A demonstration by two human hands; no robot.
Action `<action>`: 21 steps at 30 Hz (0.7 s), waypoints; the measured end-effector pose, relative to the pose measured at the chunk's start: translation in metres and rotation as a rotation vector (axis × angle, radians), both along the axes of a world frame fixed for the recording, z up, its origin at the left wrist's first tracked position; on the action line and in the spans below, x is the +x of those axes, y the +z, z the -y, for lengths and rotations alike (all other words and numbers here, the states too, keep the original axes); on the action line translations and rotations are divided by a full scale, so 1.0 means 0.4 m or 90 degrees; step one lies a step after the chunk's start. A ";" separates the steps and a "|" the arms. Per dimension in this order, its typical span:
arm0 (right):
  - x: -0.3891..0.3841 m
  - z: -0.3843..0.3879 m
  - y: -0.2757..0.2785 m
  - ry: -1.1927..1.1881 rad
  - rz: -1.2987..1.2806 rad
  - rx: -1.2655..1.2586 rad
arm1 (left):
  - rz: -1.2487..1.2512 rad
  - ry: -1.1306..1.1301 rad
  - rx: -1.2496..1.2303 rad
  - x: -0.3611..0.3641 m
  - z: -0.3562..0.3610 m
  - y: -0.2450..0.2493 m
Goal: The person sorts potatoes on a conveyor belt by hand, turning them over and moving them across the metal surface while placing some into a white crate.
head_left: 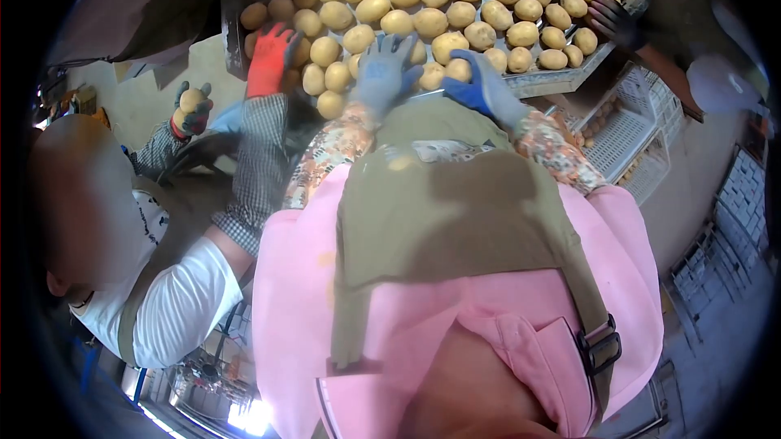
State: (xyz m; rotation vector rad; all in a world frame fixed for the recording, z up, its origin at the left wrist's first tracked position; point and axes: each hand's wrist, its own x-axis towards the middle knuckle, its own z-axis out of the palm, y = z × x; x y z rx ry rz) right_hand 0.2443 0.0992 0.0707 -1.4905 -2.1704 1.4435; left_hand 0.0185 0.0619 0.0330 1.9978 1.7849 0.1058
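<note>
Many yellow potatoes (373, 8) cover a metal sorting table (561, 79) in front of me. My left hand (381, 77), in a grey-blue glove, lies palm down over the potatoes near the front edge, fingers stretched out and apart. To its right, my right hand (486, 91) wears a grey glove with a blue palm. Its blue fingers curve around a single potato (458, 70) at the table's edge. Another potato (431, 75) sits between my two hands.
On my left, a co-worker's red-gloved hand (272, 56) reaches onto the potatoes; their other gloved hand (194, 117) holds a potato. A dark-gloved hand (616, 22) of another person touches the right side. White plastic crates (622, 142) stand below right, with potatoes inside.
</note>
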 end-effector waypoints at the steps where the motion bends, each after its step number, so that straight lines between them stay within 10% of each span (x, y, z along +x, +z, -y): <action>1: -0.038 0.005 -0.013 0.004 0.032 0.063 | -0.006 0.017 0.059 -0.001 0.016 -0.021; 4: -0.140 0.006 -0.039 0.025 -0.086 -0.009 | 0.044 0.064 0.219 -0.041 0.080 -0.017; 6: -0.138 -0.016 -0.014 0.075 -0.098 0.017 | -0.234 0.016 0.130 -0.077 0.131 -0.038; 9: -0.103 -0.080 0.016 -0.011 -0.140 0.011 | -0.103 0.141 0.105 -0.101 0.206 -0.018; 16: 0.037 -0.105 0.031 0.307 0.223 -0.099 | -0.096 0.331 0.030 -0.135 0.268 -0.010; 18: 0.044 -0.090 0.009 0.084 -0.042 -0.235 | -0.083 0.341 -0.010 -0.125 0.244 0.012; 21: 0.046 -0.151 0.007 0.030 0.029 -0.103 | -0.059 0.369 -0.038 -0.109 0.218 0.023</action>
